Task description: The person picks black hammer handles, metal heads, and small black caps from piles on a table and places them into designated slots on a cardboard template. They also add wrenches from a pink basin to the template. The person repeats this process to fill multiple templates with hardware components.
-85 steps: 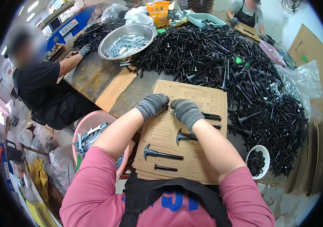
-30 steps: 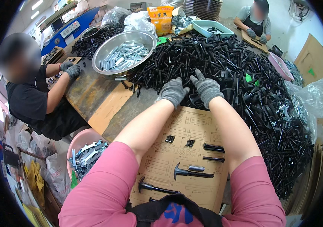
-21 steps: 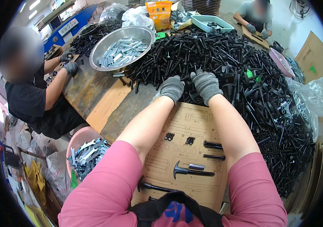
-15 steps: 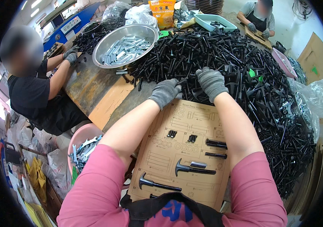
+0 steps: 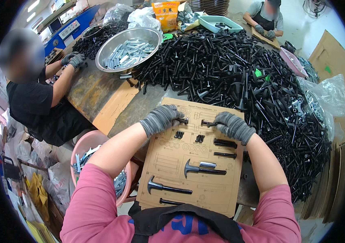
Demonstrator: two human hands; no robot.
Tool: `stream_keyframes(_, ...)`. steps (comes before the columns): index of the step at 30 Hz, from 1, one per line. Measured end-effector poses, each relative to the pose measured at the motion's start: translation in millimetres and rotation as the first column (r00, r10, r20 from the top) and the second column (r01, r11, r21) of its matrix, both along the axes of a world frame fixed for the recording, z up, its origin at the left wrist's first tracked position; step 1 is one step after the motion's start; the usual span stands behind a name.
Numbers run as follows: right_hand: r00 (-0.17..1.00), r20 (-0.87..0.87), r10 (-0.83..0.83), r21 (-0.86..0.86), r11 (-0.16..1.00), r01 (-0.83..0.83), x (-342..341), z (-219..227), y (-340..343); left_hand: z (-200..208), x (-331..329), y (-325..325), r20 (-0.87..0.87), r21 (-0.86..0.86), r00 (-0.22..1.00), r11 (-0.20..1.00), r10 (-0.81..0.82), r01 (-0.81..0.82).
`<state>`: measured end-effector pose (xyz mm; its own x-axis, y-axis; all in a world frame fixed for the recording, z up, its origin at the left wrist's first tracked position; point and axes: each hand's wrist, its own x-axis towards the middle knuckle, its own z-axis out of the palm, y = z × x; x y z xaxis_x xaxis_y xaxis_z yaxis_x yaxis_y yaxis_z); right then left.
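Observation:
My gloved left hand (image 5: 161,120) is closed on black bolts (image 5: 183,120) over the upper part of a printed cardboard sheet (image 5: 231,190). Opposite it, my gloved right hand (image 5: 236,127) pinches a black bolt (image 5: 208,123), its head end pointing toward the left hand. Below the hands lie two groups of short black bolts (image 5: 179,134). Longer black bolts (image 5: 225,143) rest near the sheet's right side. Two black T-shaped pieces with curved heads (image 5: 204,170) lie lower down, one beside a silver tube (image 5: 207,165). Another black bolt (image 5: 172,201) is near my apron.
A large heap of black bolts (image 5: 204,60) fills the table beyond the sheet. At its left stands a metal bowl (image 5: 101,67) of silver tubes. A pink basin (image 5: 77,148) holds wrenches. Co-workers sit at left and far right. A teal tray (image 5: 237,29) stands behind.
Both hands have drawn back from the edge of the bolt heap to above the sheet, now with black bolts in their fingers. The view has shifted slightly.

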<state>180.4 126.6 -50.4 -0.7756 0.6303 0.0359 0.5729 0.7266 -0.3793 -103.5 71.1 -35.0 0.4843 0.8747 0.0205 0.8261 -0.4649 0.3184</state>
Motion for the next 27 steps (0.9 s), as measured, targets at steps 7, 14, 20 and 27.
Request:
stream_keyframes(7,0.885,0.176,-0.43,0.045,0.902,0.429,-21,51,-13,60,12,30,-0.27,-0.24,0.954,0.95,0.133,-0.2)
stream_keyframes(14,0.794,0.523,-0.308,0.14,0.951,0.276,-55,42,-20,51,38,18,-0.243,-0.278,0.916,0.882,0.319,-0.381)
stream_keyframes(20,0.913,0.356,-0.202,-0.078,0.967,0.244,-30,20,-14,1,-6,9,-0.163,-0.126,0.981,0.983,0.109,-0.13)
stream_keyframes(27,0.945,0.226,-0.237,-0.034,0.967,0.251,-40,10,-32,-6,18,-1,0.01,-0.207,0.996,0.974,0.092,-0.087)
